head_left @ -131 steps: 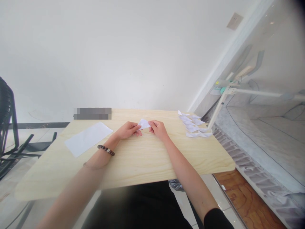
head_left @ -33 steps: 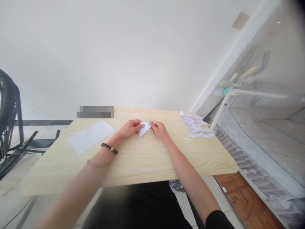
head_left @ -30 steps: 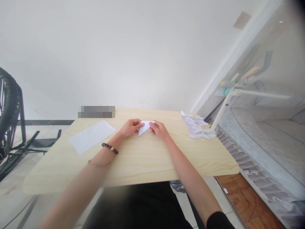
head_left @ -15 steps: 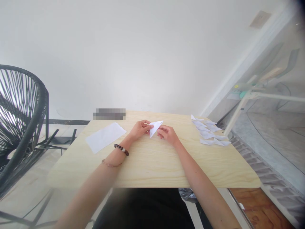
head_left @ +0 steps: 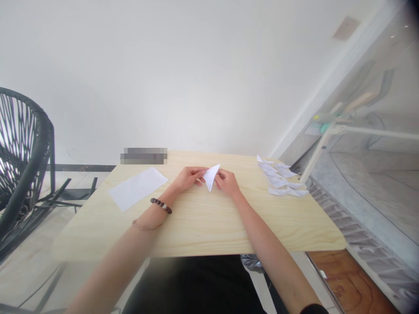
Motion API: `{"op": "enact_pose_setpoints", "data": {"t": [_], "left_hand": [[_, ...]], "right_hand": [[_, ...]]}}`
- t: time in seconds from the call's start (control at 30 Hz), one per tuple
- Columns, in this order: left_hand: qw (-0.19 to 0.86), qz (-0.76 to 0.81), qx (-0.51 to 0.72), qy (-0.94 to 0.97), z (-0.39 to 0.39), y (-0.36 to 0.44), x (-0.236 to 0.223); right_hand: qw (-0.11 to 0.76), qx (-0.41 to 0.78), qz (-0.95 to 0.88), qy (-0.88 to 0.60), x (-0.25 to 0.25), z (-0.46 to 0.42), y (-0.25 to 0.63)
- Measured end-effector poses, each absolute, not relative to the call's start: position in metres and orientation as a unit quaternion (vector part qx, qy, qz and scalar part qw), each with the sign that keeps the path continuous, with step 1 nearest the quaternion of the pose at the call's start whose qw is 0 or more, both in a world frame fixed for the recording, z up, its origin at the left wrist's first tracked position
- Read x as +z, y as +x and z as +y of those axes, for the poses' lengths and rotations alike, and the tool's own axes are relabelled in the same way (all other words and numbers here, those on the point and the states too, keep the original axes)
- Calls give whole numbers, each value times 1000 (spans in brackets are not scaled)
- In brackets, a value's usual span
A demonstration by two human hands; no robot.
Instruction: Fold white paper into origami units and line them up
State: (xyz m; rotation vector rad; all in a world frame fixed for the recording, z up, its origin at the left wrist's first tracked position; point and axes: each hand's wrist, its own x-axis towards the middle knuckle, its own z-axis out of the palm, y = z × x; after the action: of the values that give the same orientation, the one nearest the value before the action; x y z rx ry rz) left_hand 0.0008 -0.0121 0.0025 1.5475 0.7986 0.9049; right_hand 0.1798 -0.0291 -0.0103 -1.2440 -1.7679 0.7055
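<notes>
Between my two hands is a small white folded paper triangle [head_left: 211, 177], held just above the middle of the table. My left hand [head_left: 190, 178] pinches its left corner between thumb and fingers. At its right edge, my right hand [head_left: 226, 181] grips it with curled fingers; the fingertips are partly hidden behind the paper. Flat sheets of white paper [head_left: 138, 187] lie to the left of my left hand. Off to the right, several white folded paper pieces [head_left: 278, 176] rest in overlapping rows.
The light wooden table [head_left: 209, 231] stands against a white wall. A blurred-out dark item [head_left: 143, 156] sits at its back left. To the left is a black woven chair [head_left: 29, 165]; at the right, a white metal frame [head_left: 316, 157] stands near the table edge.
The folded triangle has turned so its long edge stands more upright. My right hand has closed onto its right side. The whole view has shifted slightly.
</notes>
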Motion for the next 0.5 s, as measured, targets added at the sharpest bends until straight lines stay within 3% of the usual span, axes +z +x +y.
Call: {"op": "enact_pose_setpoints", "data": {"t": [0.3, 0.5], "left_hand": [[589, 351, 405, 605, -14, 4, 4], [651, 385, 351, 552, -18, 7, 14]], "right_hand": [[366, 49, -748, -551, -6, -32, 172], [345, -120, -799, -477, 0, -39, 159]]}}
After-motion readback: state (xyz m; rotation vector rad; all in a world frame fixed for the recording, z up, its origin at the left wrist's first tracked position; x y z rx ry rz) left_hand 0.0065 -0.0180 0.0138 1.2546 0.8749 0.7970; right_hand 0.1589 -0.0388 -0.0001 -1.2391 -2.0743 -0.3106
